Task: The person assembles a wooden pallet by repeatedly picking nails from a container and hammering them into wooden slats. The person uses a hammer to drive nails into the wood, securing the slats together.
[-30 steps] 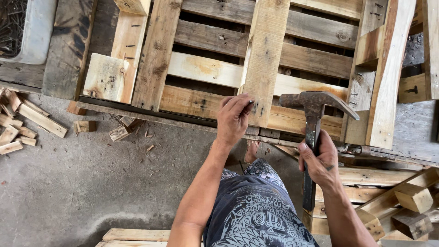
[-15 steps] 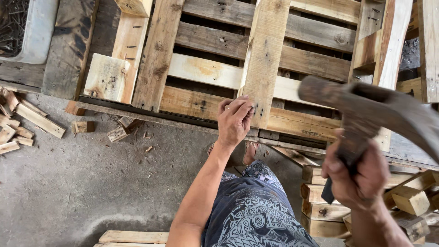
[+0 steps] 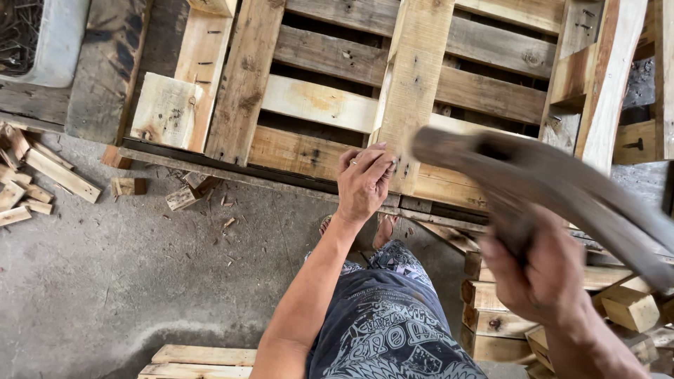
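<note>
Pale, weathered wood fills your head view: the pallet (image 3: 421, 84) lies on the grey concrete floor (image 3: 105, 281), and your left hand (image 3: 364, 184) rests on the near end of its upright board (image 3: 414, 77), fingertips pinched together at a spot too small to make out. Your right hand (image 3: 544, 274) is closed tight around the handle of the hammer (image 3: 562, 182), whose blurred head is raised above the pallet, to the right of your left hand. Wood offcuts (image 3: 35, 182) lie scattered at far left, and cut blocks (image 3: 625, 305) are stacked beside your right hand.

Blurred hammer (image 3: 554, 182), right hand (image 3: 544, 277) cut off
</note>
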`<state>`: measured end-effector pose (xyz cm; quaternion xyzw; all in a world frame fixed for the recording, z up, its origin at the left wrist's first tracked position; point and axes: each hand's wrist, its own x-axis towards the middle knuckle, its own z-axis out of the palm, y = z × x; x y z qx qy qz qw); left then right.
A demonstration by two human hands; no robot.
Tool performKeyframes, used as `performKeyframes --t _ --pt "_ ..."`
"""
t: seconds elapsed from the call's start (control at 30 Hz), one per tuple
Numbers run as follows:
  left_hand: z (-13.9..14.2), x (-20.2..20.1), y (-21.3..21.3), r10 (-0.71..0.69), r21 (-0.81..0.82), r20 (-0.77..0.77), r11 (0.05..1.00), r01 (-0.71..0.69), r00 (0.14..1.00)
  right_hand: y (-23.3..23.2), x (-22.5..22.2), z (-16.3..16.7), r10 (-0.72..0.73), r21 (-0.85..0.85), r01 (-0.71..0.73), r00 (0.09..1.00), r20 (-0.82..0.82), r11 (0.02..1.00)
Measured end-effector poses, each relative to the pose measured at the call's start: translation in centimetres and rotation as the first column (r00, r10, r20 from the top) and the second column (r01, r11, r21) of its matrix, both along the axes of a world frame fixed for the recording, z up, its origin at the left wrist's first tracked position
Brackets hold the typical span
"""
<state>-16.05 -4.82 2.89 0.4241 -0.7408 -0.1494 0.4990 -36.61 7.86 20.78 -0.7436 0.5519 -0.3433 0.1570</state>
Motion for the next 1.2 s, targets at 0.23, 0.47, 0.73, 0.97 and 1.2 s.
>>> performKeyframes --t 0.23,0.47,0.73,0.97,1.2 --pt "2.3 -2.5 -0.3 -0.042 0.024 0.037 0.999 0.041 0.998 -1.6 -1.5 -3.1 -0.044 0.441 0.122 0.982 -0.183 0.889" --pt "3.4 -4.6 -1.1 -0.209 0.295 -0.203 0.918 0.263 0.957 1.7 -5.7 -1.2 -0.276 0.468 0.189 0.953 0.125 0.864" --pt "7.2 -5.0 -9.5 -0.255 0.761 -0.352 0.483 0.434 0.901 5.6 -4.5 -0.6 -0.485 0.597 0.243 0.827 0.285 0.764" --pt "-6.2 -1.7 -8.3 -0.257 0.626 -0.663 0.325 0.709 0.703 9.7 0.8 -11.7 -0.586 0.723 0.246 0.767 0.262 0.646" --pt "-7.5 -3.6 -9.1 -0.346 0.506 -0.622 0.506 0.698 0.702 9.0 -1.3 -13.1 -0.537 0.700 0.214 0.796 0.279 0.681"
